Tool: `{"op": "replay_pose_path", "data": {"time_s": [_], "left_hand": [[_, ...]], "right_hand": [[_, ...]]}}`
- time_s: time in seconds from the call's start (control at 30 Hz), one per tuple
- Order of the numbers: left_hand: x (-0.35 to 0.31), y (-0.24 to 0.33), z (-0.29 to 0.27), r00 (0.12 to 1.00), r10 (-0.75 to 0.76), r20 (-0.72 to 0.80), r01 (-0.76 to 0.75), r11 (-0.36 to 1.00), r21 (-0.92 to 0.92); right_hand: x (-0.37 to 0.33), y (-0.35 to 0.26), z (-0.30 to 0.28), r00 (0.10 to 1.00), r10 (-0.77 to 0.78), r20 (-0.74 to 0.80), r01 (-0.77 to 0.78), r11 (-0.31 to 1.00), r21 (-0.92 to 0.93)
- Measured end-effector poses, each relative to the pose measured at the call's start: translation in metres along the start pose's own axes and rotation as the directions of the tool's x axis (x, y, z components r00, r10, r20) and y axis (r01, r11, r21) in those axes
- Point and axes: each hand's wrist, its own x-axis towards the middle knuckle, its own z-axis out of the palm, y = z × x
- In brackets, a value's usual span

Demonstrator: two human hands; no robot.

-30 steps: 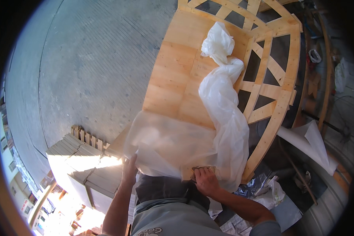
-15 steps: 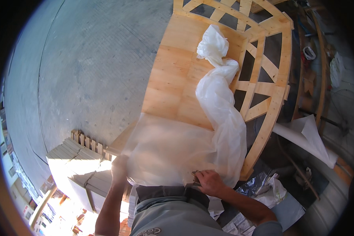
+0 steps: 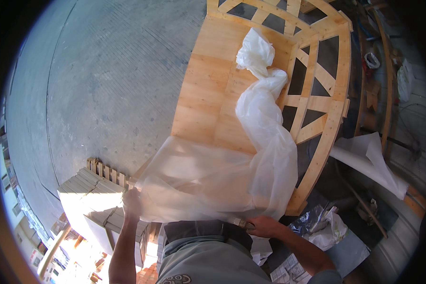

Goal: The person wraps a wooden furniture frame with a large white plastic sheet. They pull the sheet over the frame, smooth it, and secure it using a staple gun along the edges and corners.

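Concrete floor (image 3: pixel 113 85) spreads across the left, its far part bending into the black rim; sunlight washes out the lower left corner, and shade blurs the clutter on the right. Beside the floor stands an open wooden crate (image 3: pixel 327 103), its plywood base (image 3: pixel 201 78) bordered by slatted lattice on the far and right sides; the top edge of the view cuts off its far end. Inside lies translucent plastic sheeting (image 3: pixel 265 116), twisted into a rope toward the far end and spread flat at the near end, where it veils the plywood and hides the crate's near edge. Left of it, a stack of grey boards (image 3: pixel 80 185) sits just beside pallet slats (image 3: pixel 111 173). A white sheet roll (image 3: pixel 359 155) lies right of the crate, one flap loose.

Both forearms come up from the lower edge, spread apart around the grey shirt. The left hand (image 3: pixel 131 202), blurred, is clamped on the sheeting's near left corner. The right hand (image 3: pixel 264 226), back upward near the waist, has its fingers curled around a small tan object (image 3: pixel 239 222), too small to identify
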Motion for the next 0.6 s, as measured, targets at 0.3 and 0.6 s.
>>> {"op": "replay_pose_path", "data": {"time_s": [0.3,0.6], "left_hand": [[0.013,0.002,-0.003,0.993,0.098,0.066,-0.101,0.994,0.041],[0.005,0.02,-0.008,0.987,-0.089,0.134,0.112,0.977,-0.181]], "right_hand": [[0.005,0.019,0.008,0.888,-0.398,-0.23,0.352,0.91,-0.217],[0.029,0.036,0.037,0.928,-0.277,-0.249,0.169,0.909,-0.38]]}}
